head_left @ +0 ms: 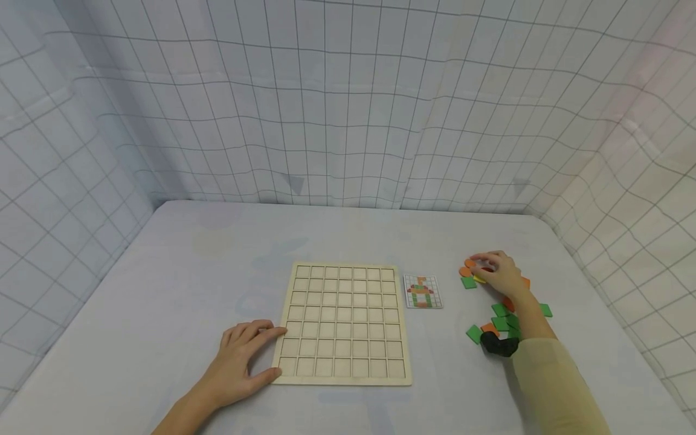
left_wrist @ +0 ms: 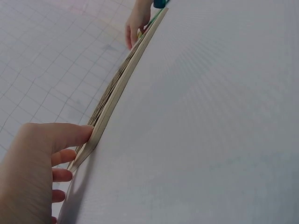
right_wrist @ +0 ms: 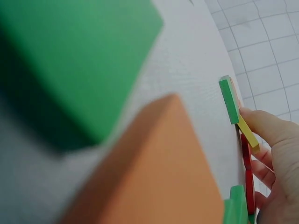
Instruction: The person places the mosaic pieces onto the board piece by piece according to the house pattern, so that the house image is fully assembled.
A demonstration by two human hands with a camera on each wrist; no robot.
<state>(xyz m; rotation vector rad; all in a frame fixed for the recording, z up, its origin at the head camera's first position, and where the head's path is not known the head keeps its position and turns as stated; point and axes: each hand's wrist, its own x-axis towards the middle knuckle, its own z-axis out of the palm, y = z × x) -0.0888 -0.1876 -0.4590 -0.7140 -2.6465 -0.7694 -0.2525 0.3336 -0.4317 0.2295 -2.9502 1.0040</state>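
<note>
Right of the board (head_left: 343, 331), my nearer right hand (head_left: 502, 276) is at the yellow piece (right_wrist: 248, 134), grip I can't tell; my left hand (head_left: 237, 361), fingers loosely spread, touches the board's left edge.

Matt wooden grid board (head_left: 344, 331), rippled cloth backdrop (head_left: 348, 109)

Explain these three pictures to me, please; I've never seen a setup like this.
No robot here: just a person's bare left hand and right hand. The wide picture comes from a camera worn on the head; the others, from one camera on each wrist. On the pale surface lie a gridded board, a small card with a coloured pattern, and loose coloured pieces. The left hand touches the board's left edge. The right hand is among the pieces, by a yellow piece; I can't tell whether it's gripped.
</note>
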